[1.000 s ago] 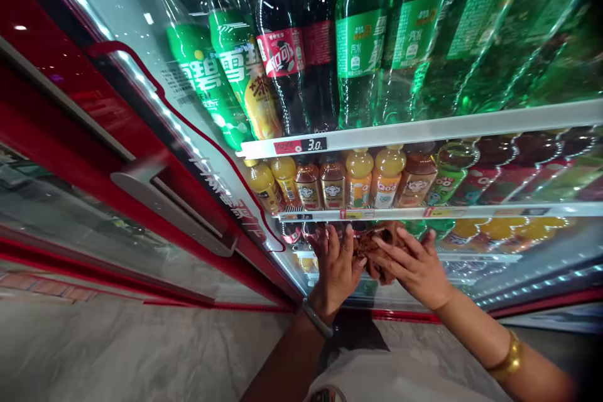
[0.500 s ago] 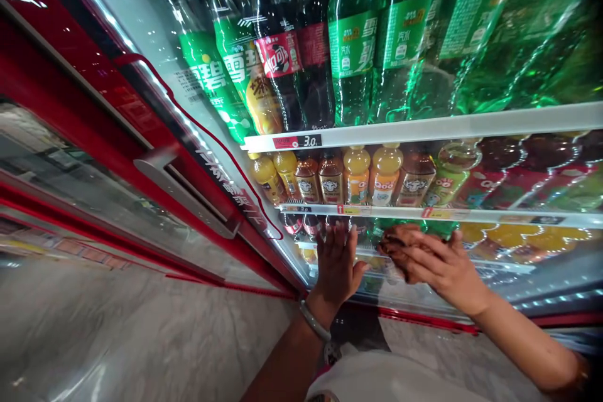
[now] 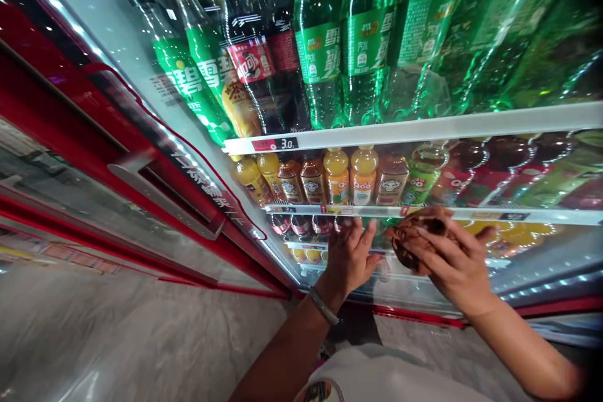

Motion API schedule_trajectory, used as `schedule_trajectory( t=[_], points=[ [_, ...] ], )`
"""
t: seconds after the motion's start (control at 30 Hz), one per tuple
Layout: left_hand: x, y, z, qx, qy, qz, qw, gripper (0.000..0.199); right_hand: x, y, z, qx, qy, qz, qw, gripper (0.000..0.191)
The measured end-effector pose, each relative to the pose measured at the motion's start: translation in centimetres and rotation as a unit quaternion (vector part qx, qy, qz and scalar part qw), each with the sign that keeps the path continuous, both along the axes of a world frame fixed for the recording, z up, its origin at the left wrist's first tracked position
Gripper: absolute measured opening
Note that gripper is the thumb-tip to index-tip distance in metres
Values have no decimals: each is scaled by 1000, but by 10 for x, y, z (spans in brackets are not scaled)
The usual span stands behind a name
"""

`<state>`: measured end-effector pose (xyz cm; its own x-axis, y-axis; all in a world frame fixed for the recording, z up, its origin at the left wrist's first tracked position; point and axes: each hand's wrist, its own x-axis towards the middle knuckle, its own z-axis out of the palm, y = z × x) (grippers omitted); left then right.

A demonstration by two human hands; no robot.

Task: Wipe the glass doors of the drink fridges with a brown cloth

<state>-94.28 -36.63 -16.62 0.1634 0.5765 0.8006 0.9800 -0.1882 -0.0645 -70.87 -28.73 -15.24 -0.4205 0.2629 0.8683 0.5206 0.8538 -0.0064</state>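
A crumpled brown cloth (image 3: pixel 417 242) is bunched under the fingers of my right hand (image 3: pixel 459 260), in front of the drinks fridge's glass front. To the left of it, my left hand (image 3: pixel 351 254) is open and holds nothing, its fingers raised and apart near the glass. A grey band (image 3: pixel 324 306) circles my left wrist. Beyond both hands stand small juice bottles (image 3: pixel 363 176) on a lower shelf. I cannot tell whether either palm touches the glass.
Large green soda bottles (image 3: pixel 367 44) and dark cola bottles (image 3: pixel 254 63) fill the upper shelf. White shelf edges (image 3: pixel 400 129) carry price tags. At the left runs a red door frame with a metal handle (image 3: pixel 164 195). Grey floor (image 3: pixel 141 339) lies below.
My right hand and the brown cloth have shifted slightly right, and more of the cloth shows. My left hand has turned, its fingers leaning right. The camera view has moved right.
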Motion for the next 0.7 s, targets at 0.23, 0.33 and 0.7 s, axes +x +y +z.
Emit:
schedule_trajectory(
  t=[0.23,0.33,0.7],
  points=[
    [19,16,2,1,14,13,1000,79,-40,-6,-8,75,43,-18,996,48],
    [20,15,4,-6,28,33,999,81,-9,-2,-26,73,-7,-16,997,59],
    [27,14,14,18,54,-12,998,73,-20,10,12,79,97,0,992,39]
  ],
)
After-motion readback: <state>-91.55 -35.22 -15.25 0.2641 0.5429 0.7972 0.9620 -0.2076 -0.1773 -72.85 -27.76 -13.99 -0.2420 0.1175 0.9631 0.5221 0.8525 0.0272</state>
